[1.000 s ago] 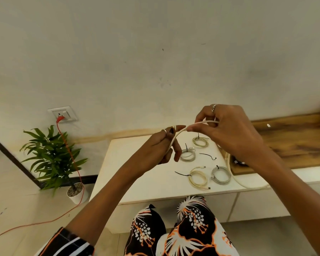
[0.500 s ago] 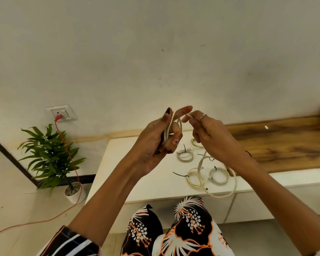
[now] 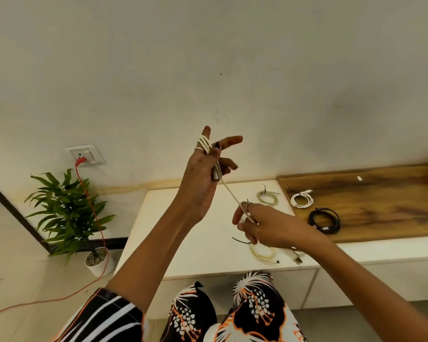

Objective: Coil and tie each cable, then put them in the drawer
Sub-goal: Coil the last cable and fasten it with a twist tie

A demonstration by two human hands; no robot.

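My left hand [image 3: 203, 174] is raised in front of the wall. A cream cable [image 3: 232, 196] is wound in loops over its upper fingers, held there by the thumb and the curled lower fingers. The cable runs taut down and right to my right hand [image 3: 265, 228], which pinches it above the white table [image 3: 183, 238]. The cable's plug end [image 3: 294, 256] hangs below my right hand. Tied coils lie around: a cream coil [image 3: 267, 197] and another cream coil [image 3: 262, 253] on the table, a white coil [image 3: 302, 199] and a black coil [image 3: 324, 220] on the wooden top [image 3: 381, 208].
A potted plant [image 3: 67, 213] stands on the floor at the left. A red cord [image 3: 94, 218] runs from the wall socket [image 3: 84, 154] across the floor. A small white piece [image 3: 359, 178] lies on the wooden top. My patterned knees [image 3: 232, 312] are under the table's front edge.
My left hand has risen with more loops on its fingers. My right hand has dropped down and to the right, drawing the cable taut.
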